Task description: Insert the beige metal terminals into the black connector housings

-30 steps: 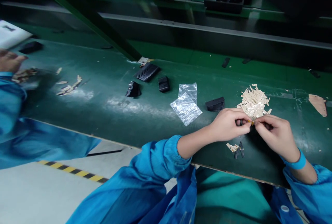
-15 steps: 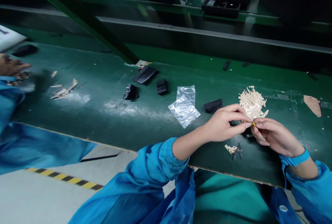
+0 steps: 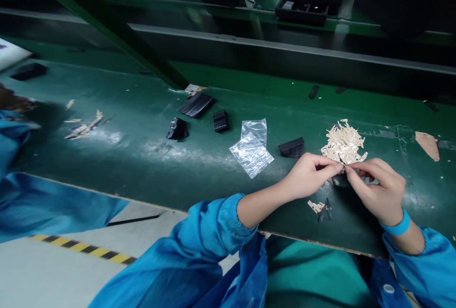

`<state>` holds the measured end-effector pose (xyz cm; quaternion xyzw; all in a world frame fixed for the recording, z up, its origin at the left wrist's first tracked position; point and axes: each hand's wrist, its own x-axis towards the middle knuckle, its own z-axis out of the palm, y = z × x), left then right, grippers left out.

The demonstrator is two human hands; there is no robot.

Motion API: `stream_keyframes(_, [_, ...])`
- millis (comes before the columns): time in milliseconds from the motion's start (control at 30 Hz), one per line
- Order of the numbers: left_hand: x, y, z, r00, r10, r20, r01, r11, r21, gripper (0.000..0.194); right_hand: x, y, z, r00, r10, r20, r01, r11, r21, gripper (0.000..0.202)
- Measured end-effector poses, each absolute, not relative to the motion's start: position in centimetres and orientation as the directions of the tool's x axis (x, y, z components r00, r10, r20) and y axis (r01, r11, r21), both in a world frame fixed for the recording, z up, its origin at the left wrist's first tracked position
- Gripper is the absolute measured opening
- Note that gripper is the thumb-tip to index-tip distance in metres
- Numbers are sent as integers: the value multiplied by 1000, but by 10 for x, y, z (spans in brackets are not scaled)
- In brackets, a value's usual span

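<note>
My left hand [image 3: 309, 175] and my right hand [image 3: 379, 187] meet fingertip to fingertip at the near edge of a pile of small cream pieces [image 3: 344, 141]. Both hands are closed in a pinch on a small part between them, too small to make out. Below my fingers lies a little group of cream pieces [image 3: 315, 206] beside some short dark pieces [image 3: 328, 209]. Just left of the pile is a black ribbed block [image 3: 291, 148]. Two clear plastic bags [image 3: 252, 155] overlap further left on the green table [image 3: 206, 170].
More black blocks [image 3: 196, 104] lie left of the bags. At far left, a co-worker's blue sleeve [image 3: 14, 137] is near scattered cream pieces [image 3: 85, 129]. Across the barrier, a person's hands touch a black tray [image 3: 302, 11]. A brown piece [image 3: 427, 145] lies at right.
My right hand has turned, its fingers now pointing down to the left in a pinch. The yellowish glint between my fingertips no longer shows. The view has shifted slightly.
</note>
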<state>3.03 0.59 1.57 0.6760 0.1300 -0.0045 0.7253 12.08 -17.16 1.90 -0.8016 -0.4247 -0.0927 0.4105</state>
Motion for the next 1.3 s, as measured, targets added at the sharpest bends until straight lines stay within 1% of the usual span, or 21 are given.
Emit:
stream_keyframes(100, [32, 6, 15, 956, 162, -245, 218, 169, 961, 23, 122, -171, 18, 513, 659, 550, 839, -250, -483, 9])
stream_keyframes(133, [32, 6, 15, 954, 172, -247, 216, 180, 960, 22, 122, -171, 19, 489, 673, 554, 851, -229, -473, 11])
stream_keyframes(200, [33, 7, 14, 952, 206, -227, 192, 176, 965, 20, 123, -172, 19, 479, 690, 544, 847, -200, -492, 13])
stream_keyframes(300, [31, 8, 14, 956, 245, -159, 144, 80, 986, 17, 124, -173, 20, 576, 668, 470, 766, -242, -595, 2])
stream_keyframes(367, [28, 8, 14, 967, 238, -93, 108, -51, 993, 13, 124, -173, 20, 666, 641, 383, 671, -290, -682, 7])
stream_keyframes(433, [25, 7, 14, 977, 211, -20, 61, -187, 980, 10, 125, -173, 21, 724, 633, 275, 557, -300, -775, 11])
stream_keyframes(500, [24, 6, 15, 982, 184, 38, 12, -260, 966, 10, 125, -172, 21, 757, 633, 162, 418, -278, -865, 13])
stream_keyframes(533, [23, 6, 15, 983, 175, 52, -6, -258, 966, 10, 126, -172, 21, 768, 631, 107, 342, -263, -902, 14])
stream_keyframes(633, [26, 7, 16, 987, 158, 16, 3, -121, 993, 14, 128, -172, 20, 789, 614, -31, 127, -212, -969, 16])
stream_keyframes(700, [28, 8, 16, 989, 144, -33, 37, -22, 999, 16, 130, -173, 19, 796, 599, -85, 23, -170, -985, 18])
stream_keyframes(800, [29, 9, 17, 987, 151, -49, 48, 11, 999, 14, 129, -172, 18, 803, 574, -160, -109, -123, -986, 21])
stream_keyframes(867, [29, 10, 18, 989, 146, -19, 19, 1, 1000, 13, 127, -171, 18, 800, 557, -220, -197, -102, -975, 25])
stream_keyframes(967, [27, 11, 20, 992, 105, 71, -71, -1, 997, 15, 125, -166, 21, 778, 551, -303, -322, -65, -944, 29])
stream_keyframes(1067, [26, 11, 19, 988, 84, 133, -133, 1, 991, 16, 123, -163, 25, 718, 588, -372, -420, -60, -905, 30])
stream_keyframes(1133, [27, 12, 16, 993, 85, 84, -87, 32, 996, 19, 123, -162, 26, 676, 625, -390, -461, -54, -886, 30])
stream_keyframes(1200, [29, 12, 13, 996, 78, -32, 23, 114, 993, 24, 123, -163, 27, 669, 643, -373, -466, -28, -884, 30])
stream_keyframes(1267, [31, 14, 11, 990, 51, -129, 116, 208, 971, 32, 124, -164, 27, 703, 629, -332, -424, -4, -905, 30])
stream_keyframes(1300, [32, 15, 11, 987, 38, -155, 141, 248, 958, 35, 124, -165, 26, 727, 613, -310, -390, -3, -921, 30])
